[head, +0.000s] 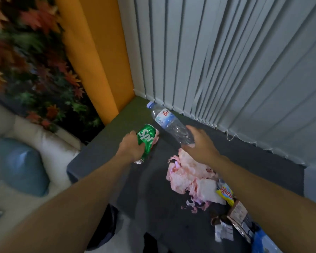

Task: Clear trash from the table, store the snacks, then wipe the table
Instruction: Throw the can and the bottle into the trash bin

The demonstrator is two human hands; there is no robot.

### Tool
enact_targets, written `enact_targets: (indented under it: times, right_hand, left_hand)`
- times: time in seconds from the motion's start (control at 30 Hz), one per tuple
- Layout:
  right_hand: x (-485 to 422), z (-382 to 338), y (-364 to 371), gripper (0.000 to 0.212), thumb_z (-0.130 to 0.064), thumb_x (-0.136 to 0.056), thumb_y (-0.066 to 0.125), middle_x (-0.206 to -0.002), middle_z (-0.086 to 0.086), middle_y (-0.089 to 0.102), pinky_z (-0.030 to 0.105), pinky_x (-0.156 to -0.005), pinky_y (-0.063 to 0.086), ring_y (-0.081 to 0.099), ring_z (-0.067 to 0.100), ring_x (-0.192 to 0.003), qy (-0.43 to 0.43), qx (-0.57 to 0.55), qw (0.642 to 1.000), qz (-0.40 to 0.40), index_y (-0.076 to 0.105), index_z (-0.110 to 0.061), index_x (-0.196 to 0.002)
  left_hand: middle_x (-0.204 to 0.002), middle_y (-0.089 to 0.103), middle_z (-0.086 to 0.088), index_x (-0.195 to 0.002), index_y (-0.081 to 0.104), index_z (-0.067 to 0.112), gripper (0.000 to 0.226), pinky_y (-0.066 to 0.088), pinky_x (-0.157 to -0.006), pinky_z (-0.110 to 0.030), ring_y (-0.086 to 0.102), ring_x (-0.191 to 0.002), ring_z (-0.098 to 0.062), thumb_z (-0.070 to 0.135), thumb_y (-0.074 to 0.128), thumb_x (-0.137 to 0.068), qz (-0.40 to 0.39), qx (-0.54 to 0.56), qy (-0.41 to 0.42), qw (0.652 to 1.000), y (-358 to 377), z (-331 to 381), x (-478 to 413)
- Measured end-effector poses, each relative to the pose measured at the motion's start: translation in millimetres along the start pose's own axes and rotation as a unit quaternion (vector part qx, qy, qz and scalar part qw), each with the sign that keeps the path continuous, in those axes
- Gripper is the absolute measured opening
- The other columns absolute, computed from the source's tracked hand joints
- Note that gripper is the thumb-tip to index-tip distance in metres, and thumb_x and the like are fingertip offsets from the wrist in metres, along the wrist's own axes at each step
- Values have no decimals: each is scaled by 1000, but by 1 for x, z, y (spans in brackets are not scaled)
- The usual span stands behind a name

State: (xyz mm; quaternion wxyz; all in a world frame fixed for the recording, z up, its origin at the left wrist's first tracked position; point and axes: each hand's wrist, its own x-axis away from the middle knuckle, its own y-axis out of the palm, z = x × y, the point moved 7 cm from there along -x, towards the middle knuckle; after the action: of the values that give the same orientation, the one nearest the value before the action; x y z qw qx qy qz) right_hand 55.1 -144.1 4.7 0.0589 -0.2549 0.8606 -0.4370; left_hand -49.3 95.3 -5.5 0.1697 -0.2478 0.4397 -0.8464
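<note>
My L hand clenches a crushed green can and my R hand grasps a clear water bottle by its base, both just beyond the pink tissue heap on the gray table. Snack wrappers lie at the heap's near-right edge.

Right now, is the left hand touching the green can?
Touching. The head view shows the left hand wrapped round the dented green Sprite can, gripping it.

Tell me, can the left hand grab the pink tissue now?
Probably not yet. The left hand is full, gripping the can. The tissue lies close by with nothing between, so it likely could once the can is put down.
</note>
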Motion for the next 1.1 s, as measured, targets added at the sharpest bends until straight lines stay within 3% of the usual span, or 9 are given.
enact_targets:
  times: [0.27, 0.43, 0.53, 0.7, 0.97, 1.1]
  right_hand:
    - [6, -83, 79, 70, -37, -79, 77, -116, 3, 54, 36, -91, 49, 58, 23, -107, -75, -6, 994, -84, 44, -32, -140]
    - [12, -139, 154, 81, -48, -73, 76, -125, 7, 61, 38, -98, 48, 58, 27, -117, -123, 14, 984, -132, 44, -27, -144]
    - [23, -172, 203, 82, -45, -75, 78, -129, 9, 57, 35, -105, 43, 54, 26, -122, -128, 20, 977, -171, 43, -27, -147]
    - [47, -216, 289, 84, -48, -76, 77, -128, 7, 56, 32, -104, 43, 55, 24, -121, -144, 39, 959, -239, 40, -30, -148]
    - [85, -214, 401, 81, -49, -78, 74, -129, 11, 56, 38, -101, 46, 54, 31, -122, -85, 90, 942, -313, 39, -26, -148]
    - [93, -181, 448, 64, -44, -77, 75, -114, 9, 63, 31, -81, 47, 60, 31, -109, -28, 102, 943, -317, 50, -28, -134]
  left_hand:
    - [-120, 61, -14, -119, 51, 7, 35, 51, -88, -42, 60, -109, -35, 27, 63, -92, 63, 48, -121, 990, -39, -113, 58]
    - [-119, 62, -19, -118, 56, 1, 35, 48, -88, -42, 59, -111, -39, 21, 65, -90, 92, 78, -185, 975, -51, -198, 92]
    - [-118, 63, -23, -119, 57, 1, 36, 49, -91, -43, 60, -110, -43, 20, 65, -89, 87, 96, -226, 966, -51, -251, 116]
    - [-120, 62, -21, -119, 53, 3, 36, 49, -93, -44, 57, -113, -41, 25, 63, -92, 65, 106, -282, 951, -41, -336, 144]
    - [-127, 61, -23, -126, 49, 1, 42, 49, -96, -44, 57, -118, -42, 26, 61, -94, 15, 118, -349, 930, 3, -436, 157]
    - [-123, 62, -24, -122, 49, 0, 39, 49, -89, -42, 59, -113, -44, 25, 62, -95, -23, 128, -382, 915, 48, -477, 152]
